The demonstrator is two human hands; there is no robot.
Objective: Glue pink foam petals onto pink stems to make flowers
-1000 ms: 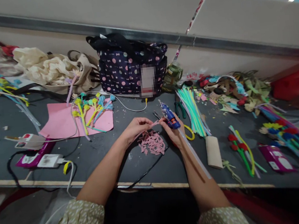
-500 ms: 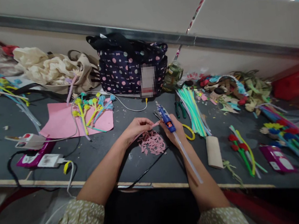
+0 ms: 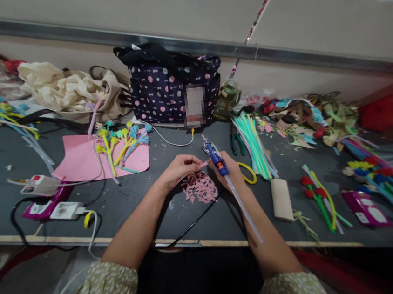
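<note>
Pink strip (image 3: pixel 203 164) between the hands, with glue gun (image 3: pixel 215 156) carried at the right.
The strip is pinched by the fingertips of the left hand (image 3: pixel 183 167) and extended toward the right hand (image 3: pixel 232 173), which is closed around the glue gun; whether the strip is also gripped there cannot be told. Pink pieces (image 3: pixel 201 188) are heaped just nearside of the hands. Work on the strip is judged under way; a steady pinch and fingers kept clear of the nozzle (image 3: pixel 204 140) seem called for.

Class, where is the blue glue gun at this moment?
In the head view, the blue glue gun is slightly right of centre, in the person's right hand, above and right of the pink pieces.
</note>
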